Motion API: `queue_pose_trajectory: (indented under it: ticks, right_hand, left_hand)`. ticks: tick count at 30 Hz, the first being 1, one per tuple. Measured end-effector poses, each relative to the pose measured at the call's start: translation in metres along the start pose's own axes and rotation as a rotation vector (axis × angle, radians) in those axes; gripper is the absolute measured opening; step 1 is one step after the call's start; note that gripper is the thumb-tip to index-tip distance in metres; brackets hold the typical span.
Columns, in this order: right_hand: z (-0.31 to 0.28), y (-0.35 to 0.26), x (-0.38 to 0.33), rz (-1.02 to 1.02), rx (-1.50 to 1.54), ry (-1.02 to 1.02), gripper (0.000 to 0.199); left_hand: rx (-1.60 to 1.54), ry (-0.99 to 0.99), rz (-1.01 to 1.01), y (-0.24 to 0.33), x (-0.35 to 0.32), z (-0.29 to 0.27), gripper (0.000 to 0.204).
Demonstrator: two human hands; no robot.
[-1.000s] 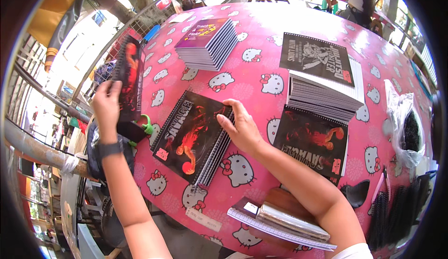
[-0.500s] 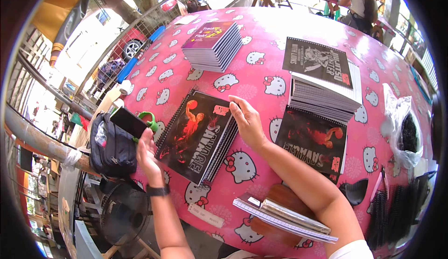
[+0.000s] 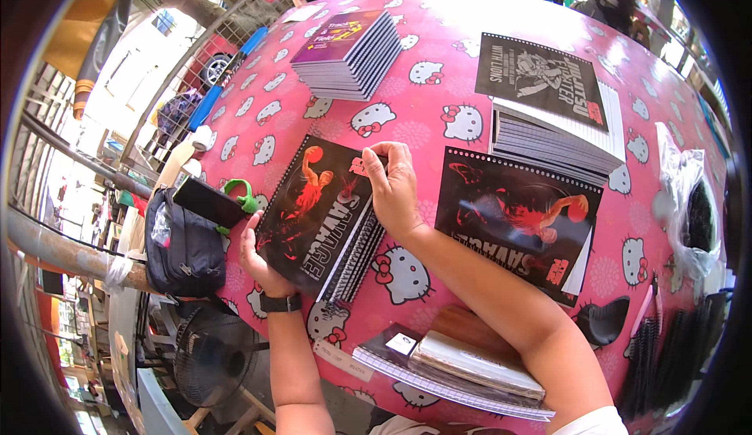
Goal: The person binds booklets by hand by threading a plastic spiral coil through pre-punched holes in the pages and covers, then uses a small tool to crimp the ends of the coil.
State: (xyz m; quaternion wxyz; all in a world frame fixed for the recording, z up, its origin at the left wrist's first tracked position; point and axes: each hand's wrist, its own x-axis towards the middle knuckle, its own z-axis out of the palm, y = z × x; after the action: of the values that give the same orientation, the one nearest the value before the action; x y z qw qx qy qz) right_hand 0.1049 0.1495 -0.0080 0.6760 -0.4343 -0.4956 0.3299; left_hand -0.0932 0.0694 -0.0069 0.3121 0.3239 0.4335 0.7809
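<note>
A small stack of black spiral notebooks point(image 3: 309, 208) with a red basketball player on the cover lies tilted on the pink table. My right hand point(image 3: 394, 192) is closed over its upper right corner, thumb on the cover, fingers bent at the edge. Flat along the lower left edge rests my left hand point(image 3: 265, 262), fingers extended, with a dark band at the wrist. Under the top cover, the coil bindings of lower notebooks stick out at the right side. A matching notebook point(image 3: 513, 215) lies to the right of my right hand.
Purple-covered books point(image 3: 345, 59) stand stacked at the far left. Black-covered notebooks point(image 3: 540, 82) form another pile at the far right. A black bag point(image 3: 184, 243) sits at the left edge, a fan point(image 3: 215, 353) below it. Notebooks point(image 3: 462, 372) lie by my right forearm; black binding coils point(image 3: 666, 349) lie at right.
My right hand has closed over the stack's corner, and my left hand has come in against its lower left edge. The coils of the lower notebooks now show more. The view has shifted slightly.
</note>
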Motion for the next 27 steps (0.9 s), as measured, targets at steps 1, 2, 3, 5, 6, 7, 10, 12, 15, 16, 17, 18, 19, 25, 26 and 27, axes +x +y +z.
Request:
queue_pose_trajectory:
  ticks: [1, 2, 3, 5, 6, 7, 10, 12, 15, 16, 17, 18, 19, 25, 26, 27]
  right_hand:
    - [0.000, 0.000, -0.001, 0.058, 0.029, -0.029, 0.025]
    - [-0.001, 0.000, -0.002, 0.059, 0.031, -0.025, 0.025]
    - [-0.001, 0.000, -0.002, 0.066, 0.068, -0.045, 0.028]
    - [-0.002, -0.001, -0.004, 0.071, 0.107, -0.065, 0.031]
    - [-0.003, -0.002, -0.006, 0.056, 0.029, -0.057, 0.036]
    - [-0.003, -0.004, -0.008, 0.040, -0.050, -0.050, 0.041]
    - [-0.004, -0.010, -0.010, -0.019, -0.059, -0.042, 0.048]
    - [-0.005, -0.013, -0.007, 0.009, -0.141, -0.105, 0.047]
    - [-0.007, -0.016, 0.003, 0.076, -0.248, -0.235, 0.047]
    - [-0.007, -0.016, 0.004, 0.114, -0.271, -0.303, 0.046]
    - [-0.007, -0.017, 0.002, 0.102, -0.262, -0.304, 0.043]
    - [-0.009, -0.014, 0.003, 0.102, -0.265, -0.300, 0.043]
    - [-0.010, -0.011, 0.004, 0.078, -0.254, -0.297, 0.042]
    - [-0.007, -0.014, -0.004, 0.013, -0.280, -0.235, 0.038]
    - [-0.006, -0.015, -0.006, -0.003, -0.310, -0.211, 0.038]
    - [-0.005, -0.015, -0.006, -0.002, -0.302, -0.214, 0.038]
  left_hand:
    - [-0.072, 0.013, -0.051, 0.000, 0.001, 0.000, 0.037]
    - [-0.144, 0.026, -0.102, 0.000, 0.002, -0.001, 0.039]
    - [-0.144, 0.024, -0.100, 0.001, 0.003, -0.001, 0.039]
    - [0.069, 0.035, -0.046, 0.002, 0.003, -0.003, 0.042]
    - [0.069, 0.035, -0.046, 0.002, 0.002, 0.000, 0.042]
    - [0.097, 0.059, -0.019, 0.002, 0.000, 0.003, 0.042]
    - [0.010, 0.077, -0.041, 0.005, -0.007, 0.016, 0.042]
    - [-0.104, 0.073, -0.092, 0.004, -0.007, 0.016, 0.042]
    - [-0.190, 0.077, -0.180, -0.003, 0.000, 0.001, 0.042]
    - [-0.130, 0.076, -0.145, -0.006, 0.004, -0.006, 0.042]
    - [-0.071, 0.075, -0.110, -0.008, 0.005, -0.013, 0.042]
    - [-0.073, 0.071, -0.113, -0.008, 0.005, -0.009, 0.042]
    - [-0.094, 0.068, -0.133, -0.008, 0.003, -0.005, 0.042]
    - [-0.093, 0.012, -0.180, -0.002, -0.001, 0.003, 0.043]
    - [-0.084, 0.032, -0.170, -0.001, -0.002, 0.004, 0.042]
    - [-0.078, 0.035, -0.164, -0.001, -0.001, 0.000, 0.042]
